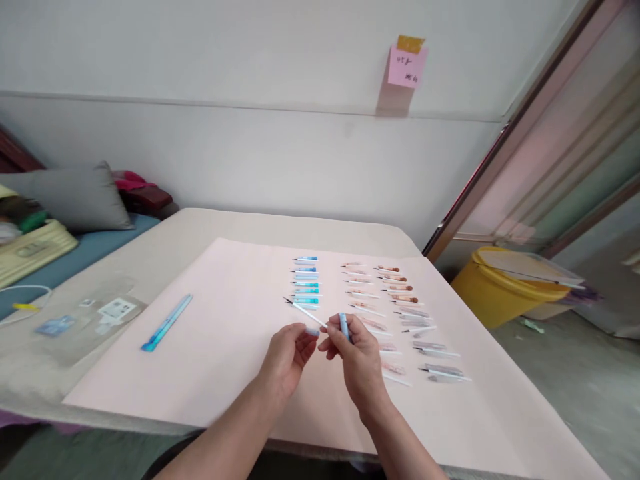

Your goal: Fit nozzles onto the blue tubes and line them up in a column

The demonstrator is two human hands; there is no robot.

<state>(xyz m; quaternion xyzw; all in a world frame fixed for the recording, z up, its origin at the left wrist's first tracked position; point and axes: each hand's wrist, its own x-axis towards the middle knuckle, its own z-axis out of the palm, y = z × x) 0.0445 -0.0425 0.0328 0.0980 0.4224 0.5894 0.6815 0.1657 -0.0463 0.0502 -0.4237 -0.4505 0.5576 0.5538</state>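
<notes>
Both my hands hover over a pink paper sheet on the table. My right hand is closed round a small blue pen barrel. A thin white refill with a dark tip pointing left runs between my hands, and my right fingers pinch its near end. My left hand is closed with its fingertips at the refill, beside the right. Just beyond them lie three columns of small pen parts: blue ones, pale pink ones and brown and grey ones.
A whole blue pen lies on the sheet's left. Clear plastic packets sit on the table's left edge. A grey pillow and a cream box lie further left. A yellow bucket stands on the floor at right.
</notes>
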